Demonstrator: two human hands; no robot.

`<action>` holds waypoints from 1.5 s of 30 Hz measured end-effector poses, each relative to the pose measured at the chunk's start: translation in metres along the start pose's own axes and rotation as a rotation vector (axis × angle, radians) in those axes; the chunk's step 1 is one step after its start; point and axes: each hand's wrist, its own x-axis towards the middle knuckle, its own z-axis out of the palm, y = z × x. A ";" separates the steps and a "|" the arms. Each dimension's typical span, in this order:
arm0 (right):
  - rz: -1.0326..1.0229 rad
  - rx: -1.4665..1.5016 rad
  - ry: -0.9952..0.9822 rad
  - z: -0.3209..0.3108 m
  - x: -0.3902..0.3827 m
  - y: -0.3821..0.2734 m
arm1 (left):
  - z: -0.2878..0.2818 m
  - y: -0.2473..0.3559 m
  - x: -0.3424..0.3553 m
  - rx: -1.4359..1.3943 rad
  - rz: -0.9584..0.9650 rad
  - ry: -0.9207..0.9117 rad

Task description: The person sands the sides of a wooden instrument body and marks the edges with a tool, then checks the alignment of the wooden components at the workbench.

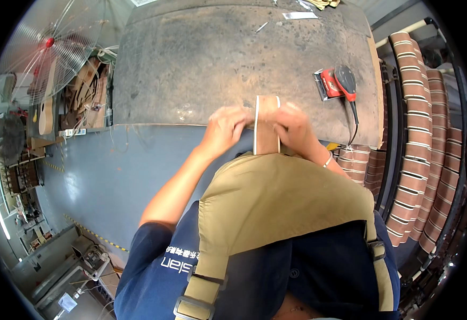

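Note:
A brown wooden strip point(266, 140) with white edging runs from the near edge of the worktable toward my apron. My left hand point(225, 125) is at the strip's left edge, fingers curled in and blurred by motion. On the opposite side, my right hand point(296, 125) overlaps the right edge, thumb and fingers pinched together and also blurred. Whatever the fingers of either hand hold is too small or hidden to make out. A red and black electric sander point(337, 84) lies on the table to the right of my right hand.
The worn worktable point(190, 69) spreads out ahead. At its far side lie a pale flat piece point(299, 15) and a thin stick point(261, 27). A caged fan point(49, 42) and wooden parts point(86, 88) stand left. Striped brown rolls point(412, 133) line the right.

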 end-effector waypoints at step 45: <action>0.149 0.018 -0.060 -0.020 0.006 0.025 | 0.023 -0.019 0.076 -0.094 0.169 -0.132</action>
